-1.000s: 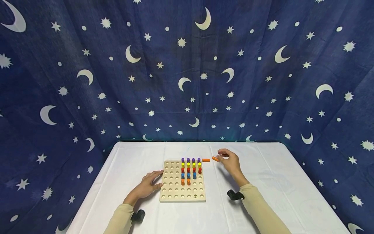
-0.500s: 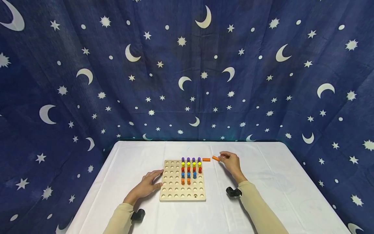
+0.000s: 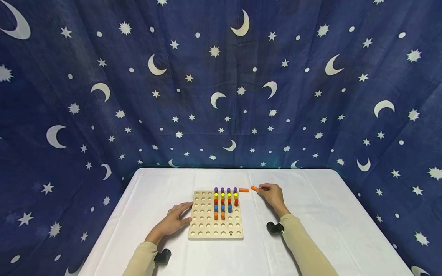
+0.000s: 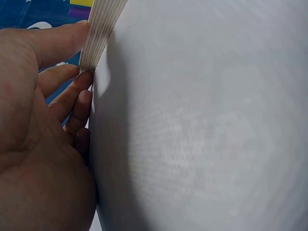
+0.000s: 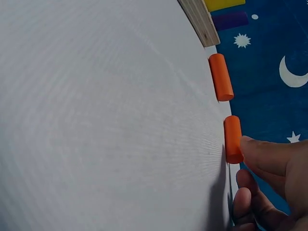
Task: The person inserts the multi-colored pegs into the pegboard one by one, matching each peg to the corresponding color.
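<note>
A wooden pegboard (image 3: pixel 204 229) lies on the table, its right part carrying purple (image 3: pixel 228 190), yellow, red, blue and orange pegs upright in rows. My left hand (image 3: pixel 171 221) rests at the board's left side, thumb and fingertips touching its edge (image 4: pixel 96 41). Right of the board, my right hand (image 3: pixel 272 195) pinches the end of a lying orange peg (image 5: pixel 233 137). In the right wrist view the thumb (image 5: pixel 262 153) touches that peg; the index finger is mostly hidden. A second orange peg (image 5: pixel 221 77) lies between it and the board.
A white cloth covers the table (image 3: pixel 304 184). Behind it hangs a dark blue curtain (image 3: pixel 207 115) with moons and stars. A black camera mount (image 3: pixel 275 227) sits at the right wrist, another (image 3: pixel 162 256) at the left.
My right hand's raised fingers have come down and closed at the orange peg's right end. The left hand, the board and its pegs stay in place.
</note>
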### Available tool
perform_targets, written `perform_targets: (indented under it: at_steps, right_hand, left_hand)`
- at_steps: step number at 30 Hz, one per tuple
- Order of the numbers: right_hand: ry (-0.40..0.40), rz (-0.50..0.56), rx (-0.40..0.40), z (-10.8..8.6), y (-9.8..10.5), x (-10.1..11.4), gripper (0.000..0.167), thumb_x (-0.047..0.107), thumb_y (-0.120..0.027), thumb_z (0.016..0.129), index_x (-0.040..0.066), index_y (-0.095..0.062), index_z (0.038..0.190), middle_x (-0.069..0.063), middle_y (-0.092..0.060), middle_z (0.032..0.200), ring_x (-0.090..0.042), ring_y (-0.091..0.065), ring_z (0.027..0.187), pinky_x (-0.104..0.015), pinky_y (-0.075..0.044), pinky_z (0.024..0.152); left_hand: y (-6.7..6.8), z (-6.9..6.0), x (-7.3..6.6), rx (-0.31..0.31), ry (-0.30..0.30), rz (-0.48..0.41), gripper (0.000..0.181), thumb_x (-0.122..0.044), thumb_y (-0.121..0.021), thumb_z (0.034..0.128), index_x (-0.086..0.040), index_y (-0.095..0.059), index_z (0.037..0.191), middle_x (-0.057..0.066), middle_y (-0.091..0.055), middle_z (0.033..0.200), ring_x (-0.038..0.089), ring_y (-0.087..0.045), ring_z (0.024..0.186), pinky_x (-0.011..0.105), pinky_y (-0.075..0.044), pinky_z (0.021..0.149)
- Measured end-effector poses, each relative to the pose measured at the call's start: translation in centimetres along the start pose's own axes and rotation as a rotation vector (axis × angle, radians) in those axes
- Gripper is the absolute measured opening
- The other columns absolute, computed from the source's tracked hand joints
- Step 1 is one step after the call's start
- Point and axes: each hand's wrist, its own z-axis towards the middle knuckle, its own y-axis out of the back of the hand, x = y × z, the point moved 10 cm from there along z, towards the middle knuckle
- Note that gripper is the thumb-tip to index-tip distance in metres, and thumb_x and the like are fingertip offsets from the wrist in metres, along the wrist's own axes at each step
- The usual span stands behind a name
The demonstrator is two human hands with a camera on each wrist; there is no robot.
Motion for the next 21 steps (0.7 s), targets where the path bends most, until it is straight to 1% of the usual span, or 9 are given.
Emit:
perform_targets:
  at_steps: [6, 9, 13, 17, 21]
  right_hand:
    - [-0.023, -0.034, 0.013, 0.16, -0.27, -0.41, 0.017, 0.016, -0.080, 0.080, 0.010, -0.079, 0.096, -0.009, -0.077, 0.094, -0.028, -0.070, 0.093, -0.044, -0.052, 0.084]
    - [-0.027, -0.052, 0.017, 0.27, -0.31, -0.57, 0.017, 0.016, -0.080, 0.079, 0.011, -0.079, 0.095, -0.008, -0.077, 0.094, -0.029, -0.069, 0.093, -0.042, -0.051, 0.082]
    - [-0.014, -0.057, 0.026, 0.35, -0.37, -0.52, 0.016, 0.014, -0.079, 0.079, 0.011, -0.079, 0.095, -0.009, -0.076, 0.094, -0.029, -0.068, 0.093, -0.043, -0.051, 0.081]
    - [-0.010, -0.016, 0.024, 0.18, -0.24, -0.44, 0.015, 0.012, -0.078, 0.081, 0.010, -0.078, 0.096, -0.009, -0.075, 0.091, -0.027, -0.068, 0.088, -0.042, -0.052, 0.081]
    - [-0.041, 0.057, 0.013, 0.01, -0.01, -0.75, 0.015, 0.011, -0.076, 0.084, 0.009, -0.076, 0.098, -0.008, -0.075, 0.089, -0.022, -0.068, 0.084, -0.035, -0.052, 0.077]
  left_hand:
    - [-0.11, 0.01, 0.20, 0.003, 0.006, 0.012, 0.061, -0.031, -0.069, 0.0895, -0.020, -0.048, 0.146, 0.004, -0.049, 0.150, 0.030, -0.038, 0.140, 0.060, -0.025, 0.117]
    - [-0.15, -0.05, 0.27, 0.000, 0.010, 0.008, 0.061, -0.031, -0.069, 0.0895, -0.020, -0.048, 0.146, 0.004, -0.048, 0.150, 0.030, -0.038, 0.141, 0.060, -0.025, 0.117]
    - [-0.16, -0.09, 0.20, 0.002, 0.009, 0.007, 0.061, -0.030, -0.069, 0.0897, -0.020, -0.048, 0.146, 0.005, -0.048, 0.150, 0.031, -0.037, 0.141, 0.059, -0.024, 0.117]
    - [-0.18, -0.15, 0.20, 0.007, 0.014, 0.010, 0.061, -0.030, -0.069, 0.0899, -0.020, -0.048, 0.146, 0.004, -0.048, 0.150, 0.031, -0.037, 0.141, 0.060, -0.025, 0.117]
    - [-0.11, -0.19, 0.06, 0.005, 0.017, 0.004, 0.061, -0.029, -0.069, 0.0897, -0.020, -0.048, 0.146, 0.005, -0.048, 0.150, 0.031, -0.036, 0.141, 0.061, -0.025, 0.116]
